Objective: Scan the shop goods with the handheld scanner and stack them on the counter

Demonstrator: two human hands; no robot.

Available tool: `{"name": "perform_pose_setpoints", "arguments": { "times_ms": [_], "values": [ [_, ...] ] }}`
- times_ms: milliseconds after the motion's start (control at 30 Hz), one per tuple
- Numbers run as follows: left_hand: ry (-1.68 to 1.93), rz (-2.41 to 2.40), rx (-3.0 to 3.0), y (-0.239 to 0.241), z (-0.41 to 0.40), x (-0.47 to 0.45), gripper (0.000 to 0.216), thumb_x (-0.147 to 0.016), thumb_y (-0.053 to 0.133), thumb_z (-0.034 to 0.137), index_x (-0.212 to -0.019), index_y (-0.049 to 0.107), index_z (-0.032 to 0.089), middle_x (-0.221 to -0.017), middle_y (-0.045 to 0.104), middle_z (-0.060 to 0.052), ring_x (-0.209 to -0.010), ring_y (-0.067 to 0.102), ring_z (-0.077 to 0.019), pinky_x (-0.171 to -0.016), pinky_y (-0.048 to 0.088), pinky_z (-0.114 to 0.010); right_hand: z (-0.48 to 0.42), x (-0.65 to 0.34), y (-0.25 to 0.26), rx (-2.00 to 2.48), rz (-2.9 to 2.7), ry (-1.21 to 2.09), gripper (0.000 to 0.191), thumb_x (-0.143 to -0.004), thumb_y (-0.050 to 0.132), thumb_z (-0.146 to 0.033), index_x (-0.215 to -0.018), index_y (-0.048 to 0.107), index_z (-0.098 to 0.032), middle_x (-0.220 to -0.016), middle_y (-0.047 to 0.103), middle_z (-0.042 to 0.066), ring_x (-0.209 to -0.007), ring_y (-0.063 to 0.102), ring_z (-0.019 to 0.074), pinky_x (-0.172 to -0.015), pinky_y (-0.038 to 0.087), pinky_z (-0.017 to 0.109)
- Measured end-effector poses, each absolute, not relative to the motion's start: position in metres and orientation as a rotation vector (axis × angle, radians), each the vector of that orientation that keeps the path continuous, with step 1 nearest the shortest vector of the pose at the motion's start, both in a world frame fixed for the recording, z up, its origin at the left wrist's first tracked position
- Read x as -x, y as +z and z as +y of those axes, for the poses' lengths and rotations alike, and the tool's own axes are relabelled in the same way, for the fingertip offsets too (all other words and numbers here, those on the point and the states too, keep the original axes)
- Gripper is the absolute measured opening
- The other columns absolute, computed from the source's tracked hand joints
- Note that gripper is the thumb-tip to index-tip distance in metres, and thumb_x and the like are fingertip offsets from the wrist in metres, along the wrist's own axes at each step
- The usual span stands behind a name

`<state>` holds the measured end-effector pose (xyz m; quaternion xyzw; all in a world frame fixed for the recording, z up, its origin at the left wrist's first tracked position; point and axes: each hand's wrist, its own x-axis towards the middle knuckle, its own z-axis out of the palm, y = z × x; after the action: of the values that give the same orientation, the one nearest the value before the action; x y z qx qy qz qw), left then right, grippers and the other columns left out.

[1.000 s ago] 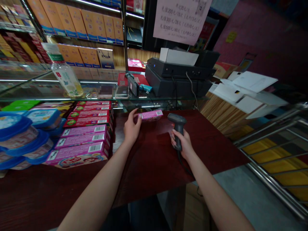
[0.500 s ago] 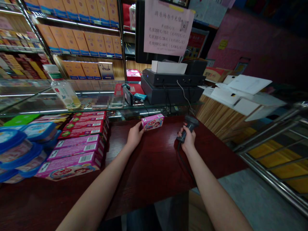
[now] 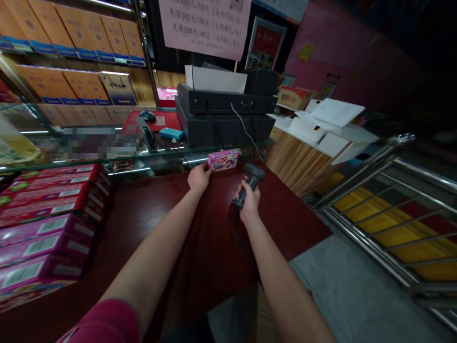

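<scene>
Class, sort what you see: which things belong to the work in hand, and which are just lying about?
In use:
small pink box, gripped at one end by the left hand
handheld scanner, held in the right hand

Lying about:
red boxes
row of pink boxes
white cartons

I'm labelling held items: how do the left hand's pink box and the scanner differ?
The box is pink and printed; the scanner is dark grey. The box is rectangular; the scanner is pistol-shaped. The scanner trails a cord; the box shows none. Both are held.
</scene>
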<state>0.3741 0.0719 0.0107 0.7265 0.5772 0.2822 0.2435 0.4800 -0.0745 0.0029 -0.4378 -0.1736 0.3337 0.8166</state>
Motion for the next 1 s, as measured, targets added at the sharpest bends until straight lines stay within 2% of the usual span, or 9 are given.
{"name": "perform_pose_setpoints", "arguments": {
  "times_ms": [167,367,533,667,767,867,1000],
  "values": [
    [0.852,1.56,-1.917,0.01,0.07,-0.374,0.044,-0.095,0.071,0.048,-0.133,0.074,0.027,-0.127,0.077,-0.014,-0.12,0.073,-0.0341,-0.097,0.058,-0.041,-0.075,-0.479,0.004,0.963,-0.409,0.717,0.052,-0.066,0.081,-0.04,-0.109,0.057,-0.025,-0.06,0.052,-0.012,-0.039,0.046,0.0073,-0.041,0.036,0.021],
    [0.939,1.371,-2.001,0.004,0.041,-0.332,0.052,-0.095,0.07,0.019,-0.146,0.062,0.012,-0.142,0.069,-0.018,-0.134,0.066,-0.0263,-0.116,0.05,-0.036,-0.093,-0.465,0.014,0.993,-0.635,0.838,0.056,-0.066,0.087,-0.038,-0.112,0.059,-0.024,-0.061,0.057,-0.01,-0.038,0.046,0.0074,-0.039,0.036,0.021],
    [0.864,1.072,-2.476,-0.002,-0.034,-0.241,0.065,-0.09,0.067,0.007,-0.153,0.052,0.007,-0.158,0.054,-0.018,-0.149,0.051,-0.0265,-0.126,0.042,-0.039,-0.117,-0.428,0.023,0.988,-0.802,1.037,0.043,-0.069,0.089,-0.036,-0.098,0.059,-0.024,-0.065,0.061,-0.007,-0.039,0.046,0.0074,-0.038,0.037,0.022],
    [0.888,0.88,-2.895,0.013,-0.103,-0.143,0.059,-0.101,0.05,0.011,-0.16,0.045,0.018,-0.165,0.047,-0.01,-0.157,0.038,-0.0226,-0.134,0.029,-0.044,-0.126,-0.38,0.026,0.988,-0.855,1.179,0.045,-0.068,0.091,-0.035,-0.098,0.06,-0.023,-0.066,0.061,-0.007,-0.04,0.047,0.0078,-0.038,0.039,0.022],
    [0.914,1.103,-2.951,0.027,-0.137,-0.065,0.062,-0.106,0.042,0.014,-0.166,0.034,0.026,-0.169,0.04,-0.005,-0.161,0.028,-0.0216,-0.136,0.022,-0.046,-0.133,-0.335,0.027,0.965,-0.902,1.316,0.05,-0.07,0.089,-0.035,-0.111,0.063,-0.022,-0.068,0.061,-0.007,-0.04,0.046,0.0075,-0.037,0.037,0.022],
    [1.023,1.532,-2.789,0.032,-0.151,0.004,0.064,-0.105,0.052,0.023,-0.166,0.035,0.027,-0.17,0.04,-0.007,-0.162,0.026,-0.0271,-0.136,0.017,-0.051,-0.142,-0.288,0.028,0.892,-0.965,1.435,0.052,-0.074,0.086,-0.035,-0.119,0.064,-0.021,-0.067,0.059,-0.008,-0.039,0.044,0.0068,-0.037,0.036,0.021],
    [1.189,1.796,-2.579,0.024,-0.154,0.06,0.077,-0.099,0.066,0.037,-0.167,0.033,0.022,-0.176,0.025,-0.012,-0.165,0.011,-0.0327,-0.135,0.018,-0.055,-0.157,-0.239,0.029,0.832,-1.02,1.507,0.049,-0.075,0.084,-0.036,-0.117,0.065,-0.021,-0.068,0.06,-0.008,-0.04,0.044,0.0069,-0.037,0.036,0.021]
  ]
}}
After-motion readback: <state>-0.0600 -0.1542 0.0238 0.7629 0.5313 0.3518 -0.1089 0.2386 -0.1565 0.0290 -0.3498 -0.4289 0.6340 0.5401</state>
